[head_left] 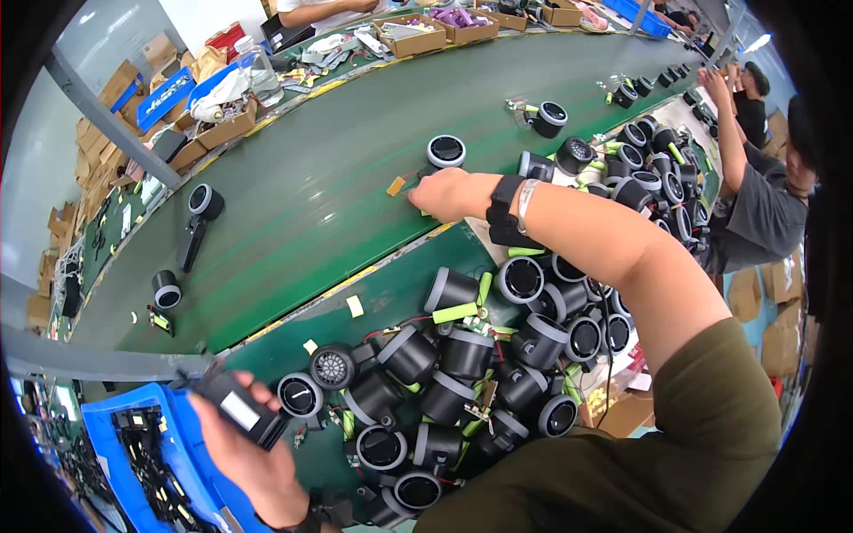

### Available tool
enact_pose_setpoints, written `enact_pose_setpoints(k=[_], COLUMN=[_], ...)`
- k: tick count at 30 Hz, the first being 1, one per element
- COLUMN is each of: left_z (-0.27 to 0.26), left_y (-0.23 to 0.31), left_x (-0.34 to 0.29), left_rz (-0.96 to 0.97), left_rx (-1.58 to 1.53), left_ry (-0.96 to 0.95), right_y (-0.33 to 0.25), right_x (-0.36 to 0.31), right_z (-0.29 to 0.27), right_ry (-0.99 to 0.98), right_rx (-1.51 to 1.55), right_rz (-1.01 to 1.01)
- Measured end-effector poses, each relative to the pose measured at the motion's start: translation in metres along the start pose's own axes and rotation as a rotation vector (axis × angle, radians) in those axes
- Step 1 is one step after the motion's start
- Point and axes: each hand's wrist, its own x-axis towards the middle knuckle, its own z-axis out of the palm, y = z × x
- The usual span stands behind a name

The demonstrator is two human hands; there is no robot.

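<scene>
My left hand [253, 462] grips a black box-shaped part [238, 407] with a white label, beside the blue bin [184, 417]. My right hand [442, 194] reaches across to the green conveyor belt [293, 191], fingers curled and mostly hidden. It is right at a black cylindrical unit with a grey rim [445, 152]; what the fingers hold is hidden. A small orange-yellow piece [395, 186] lies by the fingertips. Many similar black units [466, 354], with green cylindrical cells [454, 313] and thin wires, are heaped on the near worktable.
Black parts [147, 453] fill the blue bin. Farther along the belt lie a unit with a black handle [205, 202] and another unit [166, 290]. Cardboard boxes [413, 35] line the far side. A co-worker [760, 204] is at the right, near a second heap.
</scene>
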Motion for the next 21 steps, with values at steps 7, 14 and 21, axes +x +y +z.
enact_pose_setpoints(k=[7,14,21], left_z=[0.048,0.059,0.065], left_y=[-0.034,-0.081,-0.078], left_x=[0.022,0.04,0.041], left_rz=[-0.211,-0.276,-0.245], left_rx=[-0.071,-0.107,-0.156], left_ry=[-0.138,-0.208,-0.335], right_y=[-0.043,-0.107,-0.121], right_x=[-0.024,-0.052,-0.054], right_z=[-0.07,-0.053,-0.055], right_ry=[-0.034,0.255,0.292], right_rx=[0.8,1.209,1.278], right_rz=[-0.117,-0.221,-0.205])
